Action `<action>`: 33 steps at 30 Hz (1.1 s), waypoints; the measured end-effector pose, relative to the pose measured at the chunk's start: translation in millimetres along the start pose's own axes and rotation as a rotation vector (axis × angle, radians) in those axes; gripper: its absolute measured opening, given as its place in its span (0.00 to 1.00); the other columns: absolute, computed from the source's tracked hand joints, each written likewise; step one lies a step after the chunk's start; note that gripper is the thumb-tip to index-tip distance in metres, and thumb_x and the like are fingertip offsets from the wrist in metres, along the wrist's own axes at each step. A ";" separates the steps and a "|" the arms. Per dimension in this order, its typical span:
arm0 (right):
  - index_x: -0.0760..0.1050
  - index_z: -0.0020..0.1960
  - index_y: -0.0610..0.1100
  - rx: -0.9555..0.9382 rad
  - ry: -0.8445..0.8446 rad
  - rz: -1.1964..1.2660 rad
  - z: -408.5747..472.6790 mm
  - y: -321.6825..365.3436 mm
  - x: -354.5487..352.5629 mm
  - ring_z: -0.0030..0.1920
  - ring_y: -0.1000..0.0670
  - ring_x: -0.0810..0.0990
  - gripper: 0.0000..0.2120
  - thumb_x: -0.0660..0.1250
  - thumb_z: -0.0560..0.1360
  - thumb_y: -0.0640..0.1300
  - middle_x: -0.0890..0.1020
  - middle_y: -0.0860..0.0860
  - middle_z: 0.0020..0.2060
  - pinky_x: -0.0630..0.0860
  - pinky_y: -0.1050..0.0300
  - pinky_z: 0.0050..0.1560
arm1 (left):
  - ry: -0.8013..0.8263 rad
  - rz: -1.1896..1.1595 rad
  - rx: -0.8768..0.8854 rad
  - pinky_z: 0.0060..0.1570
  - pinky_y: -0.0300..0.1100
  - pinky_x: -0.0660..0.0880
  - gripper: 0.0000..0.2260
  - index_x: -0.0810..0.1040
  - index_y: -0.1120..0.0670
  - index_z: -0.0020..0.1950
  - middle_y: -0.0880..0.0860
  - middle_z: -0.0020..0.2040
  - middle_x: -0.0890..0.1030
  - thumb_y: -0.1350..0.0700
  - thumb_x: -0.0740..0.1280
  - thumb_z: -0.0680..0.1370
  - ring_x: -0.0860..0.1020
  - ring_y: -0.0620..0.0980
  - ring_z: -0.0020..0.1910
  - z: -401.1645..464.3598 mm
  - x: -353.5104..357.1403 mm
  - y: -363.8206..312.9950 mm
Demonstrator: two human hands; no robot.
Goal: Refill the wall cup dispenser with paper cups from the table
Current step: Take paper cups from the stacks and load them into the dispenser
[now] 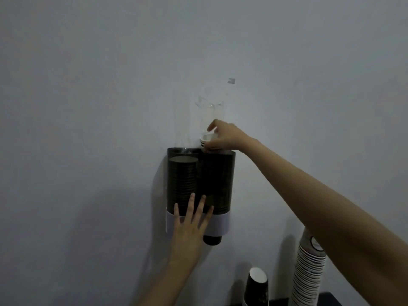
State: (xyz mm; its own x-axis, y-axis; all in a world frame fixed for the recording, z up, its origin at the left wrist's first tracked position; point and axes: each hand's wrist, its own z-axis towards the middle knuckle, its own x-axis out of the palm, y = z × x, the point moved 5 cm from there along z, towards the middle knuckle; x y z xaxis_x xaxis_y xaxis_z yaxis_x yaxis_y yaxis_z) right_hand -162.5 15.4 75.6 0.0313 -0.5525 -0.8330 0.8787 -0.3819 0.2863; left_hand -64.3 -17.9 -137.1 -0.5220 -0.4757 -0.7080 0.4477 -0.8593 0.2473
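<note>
The wall cup dispenser (220,180) is a dark two-tube holder with a white band at its bottom. Its left tube holds a stack of dark cups (182,180). One dark cup (212,239) pokes out under the right tube. My right hand (223,136) is at the top of the right tube, its fingers closed around a short stack of white paper cups (206,140) that sits in the tube's mouth. My left hand (191,224) lies flat against the dispenser's lower front, fingers spread, holding nothing.
A tall stack of white paper cups (309,270) rises at the lower right, partly behind my right forearm. A shorter dark cup stack (257,286) stands beside it on a dark table (329,299). Clear plastic tubes (209,115) rise above the dispenser on the plain wall.
</note>
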 end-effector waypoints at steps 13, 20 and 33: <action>0.72 0.63 0.42 0.095 0.274 -0.026 -14.0 -19.3 39.7 0.69 0.39 0.64 0.26 0.47 0.79 0.57 0.69 0.41 0.68 0.60 0.52 0.67 | -0.118 0.082 -0.033 0.61 0.59 0.59 0.40 0.76 0.52 0.63 0.58 0.65 0.76 0.58 0.77 0.50 0.62 0.60 0.67 -3.1 4.5 -1.6; 0.72 0.54 0.42 0.110 0.394 0.021 -13.2 -13.4 40.9 0.62 0.44 0.70 0.23 0.46 0.78 0.56 0.73 0.43 0.58 0.63 0.53 0.63 | -0.145 0.089 -0.044 0.62 0.59 0.57 0.41 0.77 0.53 0.62 0.59 0.65 0.76 0.58 0.78 0.49 0.62 0.60 0.67 -3.4 5.5 -4.3; 0.68 0.68 0.49 0.229 0.603 -0.192 -6.7 9.3 41.1 0.61 0.43 0.75 0.43 0.46 0.66 0.76 0.74 0.44 0.64 0.69 0.49 0.63 | -0.073 0.033 -0.038 0.67 0.59 0.46 0.43 0.74 0.53 0.65 0.59 0.66 0.74 0.58 0.79 0.48 0.62 0.60 0.68 -1.8 10.5 -3.1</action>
State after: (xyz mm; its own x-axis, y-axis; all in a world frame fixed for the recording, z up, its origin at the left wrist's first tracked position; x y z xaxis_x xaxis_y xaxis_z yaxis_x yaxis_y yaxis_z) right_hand -149.9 -5.9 40.8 0.2039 0.0261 -0.9786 0.7741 -0.6163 0.1448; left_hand -69.8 -19.9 -146.5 -0.5574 -0.5172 -0.6494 0.4917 -0.8360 0.2438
